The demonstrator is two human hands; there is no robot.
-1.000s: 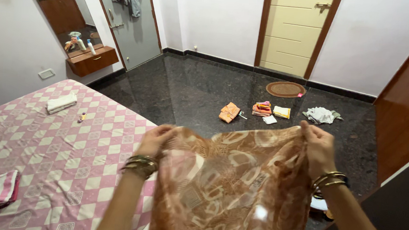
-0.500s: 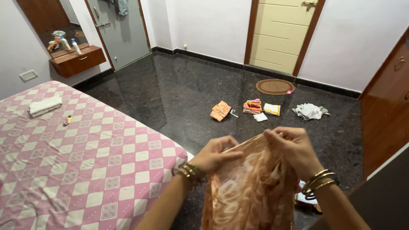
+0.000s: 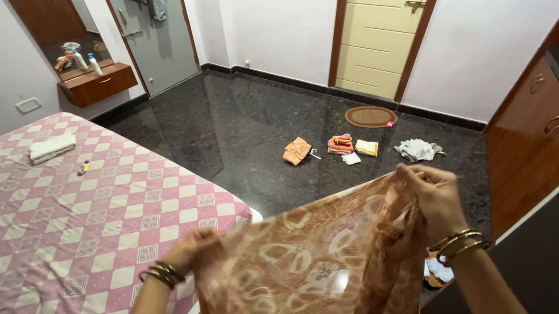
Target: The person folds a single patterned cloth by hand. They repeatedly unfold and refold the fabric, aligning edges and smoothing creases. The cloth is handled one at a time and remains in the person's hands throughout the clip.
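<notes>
A thin orange-brown cloth with pale looping patterns point(image 3: 312, 262) hangs spread between my hands, over the corner of the bed. My right hand point(image 3: 429, 195) pinches its upper right edge, raised higher. My left hand point(image 3: 196, 249) grips the cloth's lower left edge, partly hidden behind the fabric. Both wrists wear metal bangles. The bed point(image 3: 62, 228), with a pink and white checked sheet, lies to the left below my left hand.
On the dark floor lie an orange folded cloth point(image 3: 296, 151), a small stack of folded clothes point(image 3: 351, 145) and a crumpled white cloth point(image 3: 417, 149). A round mat point(image 3: 370, 117) is by the door. Folded white cloth point(image 3: 51, 147) rests on the bed. Wooden cabinets point(image 3: 539, 140) stand right.
My hands were close together with the cloth bunched; they have moved apart, the left hand down and left, the right staying high, and the cloth is spread wide.
</notes>
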